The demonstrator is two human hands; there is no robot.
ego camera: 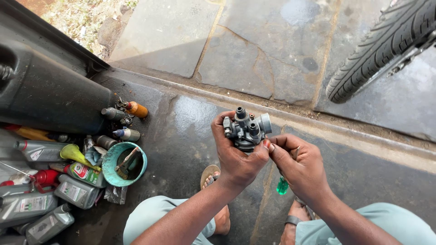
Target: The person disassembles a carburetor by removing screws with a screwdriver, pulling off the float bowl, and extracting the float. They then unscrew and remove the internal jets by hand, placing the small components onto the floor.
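Grey labelled oil bottles [41, 206] lower left (perhaps five), one red-green label [81, 172]

Both forearms rise from the lower edge of the frame and meet near the centre. The left hand [236, 152] is cupped, fingers curled up and thumb pressing inward. The right hand [299, 165], just beside it, has fingers closed, thumb touching the left thumb.

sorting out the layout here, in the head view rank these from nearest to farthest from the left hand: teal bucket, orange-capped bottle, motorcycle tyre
1. Teal bucket: to the left of the left hand, on the dark floor.
2. Orange-capped bottle: farther left and higher in the picture, by the black container.
3. Motorcycle tyre: far upper right, on the stone slabs.
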